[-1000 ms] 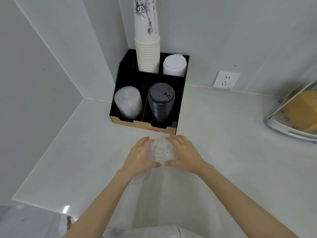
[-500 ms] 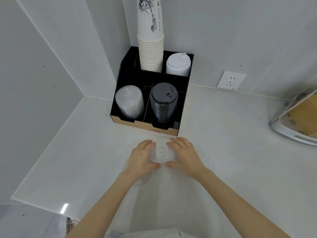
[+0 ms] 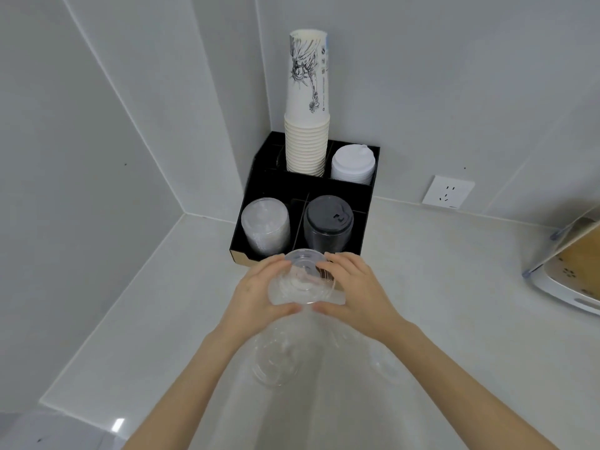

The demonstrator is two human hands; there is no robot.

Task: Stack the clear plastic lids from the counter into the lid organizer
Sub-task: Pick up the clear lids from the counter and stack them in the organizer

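Clear, thin lids [image 3: 300, 280] sit pinched between your left hand [image 3: 256, 295] and right hand [image 3: 352, 292], lifted off the surface [image 3: 454, 287] just before the organizer [image 3: 259, 186]. Probably light, flexible, slippery: hold the rims, squeezing gently.

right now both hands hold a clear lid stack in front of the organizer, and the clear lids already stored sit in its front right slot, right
Not quite. In the head view both hands, left hand and right hand, do hold the clear lid stack in front of the organizer, but the stored clear lids sit in its front left slot; the front right holds black lids.
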